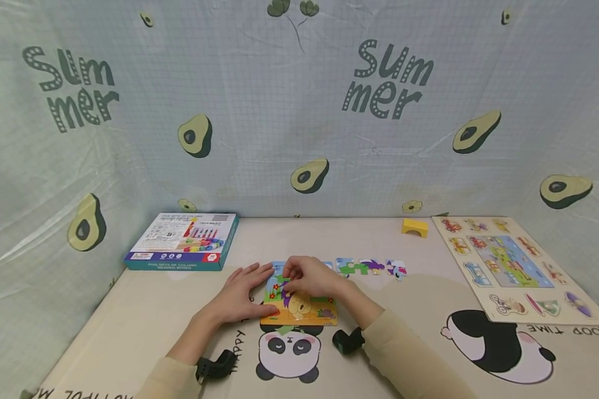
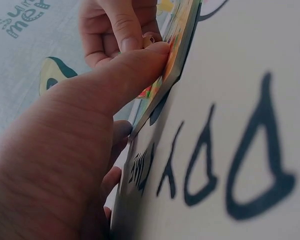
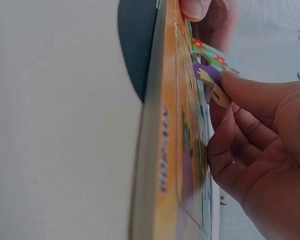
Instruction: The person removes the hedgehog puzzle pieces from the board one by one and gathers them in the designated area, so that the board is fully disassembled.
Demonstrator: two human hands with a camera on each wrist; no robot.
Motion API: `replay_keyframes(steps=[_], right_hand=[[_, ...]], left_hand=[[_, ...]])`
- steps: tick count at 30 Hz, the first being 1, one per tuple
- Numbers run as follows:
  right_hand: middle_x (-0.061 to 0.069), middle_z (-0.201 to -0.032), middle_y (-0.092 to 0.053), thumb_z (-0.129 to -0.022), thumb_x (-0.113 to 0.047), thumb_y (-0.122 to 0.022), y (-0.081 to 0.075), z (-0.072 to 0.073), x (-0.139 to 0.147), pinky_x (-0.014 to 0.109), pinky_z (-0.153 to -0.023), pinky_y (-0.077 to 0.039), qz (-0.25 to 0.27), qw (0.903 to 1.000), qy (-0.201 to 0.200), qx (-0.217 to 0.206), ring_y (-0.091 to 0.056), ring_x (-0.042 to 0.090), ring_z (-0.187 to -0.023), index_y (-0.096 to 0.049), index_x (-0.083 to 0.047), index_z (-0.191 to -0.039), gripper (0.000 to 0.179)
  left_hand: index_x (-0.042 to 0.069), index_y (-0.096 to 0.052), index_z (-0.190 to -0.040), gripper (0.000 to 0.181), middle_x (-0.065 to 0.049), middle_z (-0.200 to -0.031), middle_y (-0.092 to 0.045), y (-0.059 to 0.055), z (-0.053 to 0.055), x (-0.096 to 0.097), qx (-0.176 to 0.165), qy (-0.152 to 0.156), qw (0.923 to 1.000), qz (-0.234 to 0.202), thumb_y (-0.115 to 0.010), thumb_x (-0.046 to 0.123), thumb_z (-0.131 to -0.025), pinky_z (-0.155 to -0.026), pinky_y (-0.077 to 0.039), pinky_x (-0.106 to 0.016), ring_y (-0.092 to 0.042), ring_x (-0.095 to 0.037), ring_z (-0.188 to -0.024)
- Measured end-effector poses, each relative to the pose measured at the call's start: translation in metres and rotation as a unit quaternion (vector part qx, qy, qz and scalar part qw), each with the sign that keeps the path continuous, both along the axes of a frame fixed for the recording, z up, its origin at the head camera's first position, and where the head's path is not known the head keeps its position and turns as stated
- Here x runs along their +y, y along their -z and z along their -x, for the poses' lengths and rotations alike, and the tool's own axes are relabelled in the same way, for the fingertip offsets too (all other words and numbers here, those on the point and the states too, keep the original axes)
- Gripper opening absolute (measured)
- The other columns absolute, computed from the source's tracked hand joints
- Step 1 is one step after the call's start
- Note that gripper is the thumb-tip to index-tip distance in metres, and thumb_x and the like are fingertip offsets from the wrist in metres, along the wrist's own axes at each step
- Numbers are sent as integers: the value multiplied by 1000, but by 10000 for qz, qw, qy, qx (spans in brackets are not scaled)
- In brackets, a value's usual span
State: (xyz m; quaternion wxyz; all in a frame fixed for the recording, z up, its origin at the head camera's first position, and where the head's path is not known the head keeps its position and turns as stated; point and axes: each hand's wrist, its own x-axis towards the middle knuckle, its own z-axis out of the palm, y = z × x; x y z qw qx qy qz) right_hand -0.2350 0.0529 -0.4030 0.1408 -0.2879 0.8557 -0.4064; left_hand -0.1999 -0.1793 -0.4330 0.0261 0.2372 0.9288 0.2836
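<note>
A small jigsaw board with an orange lower band lies in front of me, above a printed panda. My left hand rests at its left side, thumb on the lower left corner and fingers spread toward the far edge. Between thumb and fingertips my right hand pinches a jigsaw piece with purple and tan on it. That piece is tilted up from the board's surface in the right wrist view. Green with red flowers shows beside it; whether this belongs to the same piece I cannot tell.
Several loose jigsaw pieces lie right of the board. Behind on the left is a flat toy box. A yellow arch block stands at the back right, near a large wooden picture board. A patterned curtain closes off the back.
</note>
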Motion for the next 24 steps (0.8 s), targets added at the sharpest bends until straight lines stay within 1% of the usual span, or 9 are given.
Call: replay_keyframes(steps=[6, 13, 17, 20, 24], right_hand=[[-2, -89, -63, -95, -10, -72, 1, 1, 1, 26, -76, -52, 82, 9999, 87, -2, -58, 15, -83, -62, -13, -100, 12], [-3, -89, -63, -95, -11, -72, -7, 5, 10, 27, -77, -51, 270, 9992, 169, 258, -58, 15, -83, -63, -10, -102, 12], [-2, -88, -63, -94, -10, -74, -15, 7, 20, 27, -78, -51, 359, 9983, 223, 407, -59, 15, -82, -64, -9, -101, 13], [0, -88, -63, -93, -10, -74, -20, 8, 31, 28, -78, -52, 434, 9978, 300, 411, -59, 16, -82, -64, -8, -101, 13], [2, -89, -63, -93, -9, -74, -24, 10, 50, 29, -78, -52, 575, 9967, 380, 420, -59, 18, -83, -64, -6, -102, 14]], left_hand=[[11, -46, -153, 93, -7, -157, -43, 0, 0, -1, -21, -36, 10000, 67, -75, 61, -79, -119, -7, -61, -23, -36, -149], [11, -46, -153, 95, -7, -157, -43, 1, 0, -1, 5, -14, 10000, 69, -75, 62, -79, -119, -7, -60, -23, -35, -149], [11, -46, -153, 94, -7, -157, -42, 1, 0, 0, 13, -17, 10000, 85, -75, 61, -79, -119, -7, -60, -23, -35, -149], [12, -46, -153, 94, -6, -158, -41, 1, 0, 0, -3, -42, 9999, 101, -74, 61, -78, -120, -7, -60, -23, -35, -149], [11, -46, -153, 95, -5, -158, -41, 0, 0, 0, -3, -25, 9999, 108, -74, 62, -78, -120, -7, -59, -22, -35, -150]])
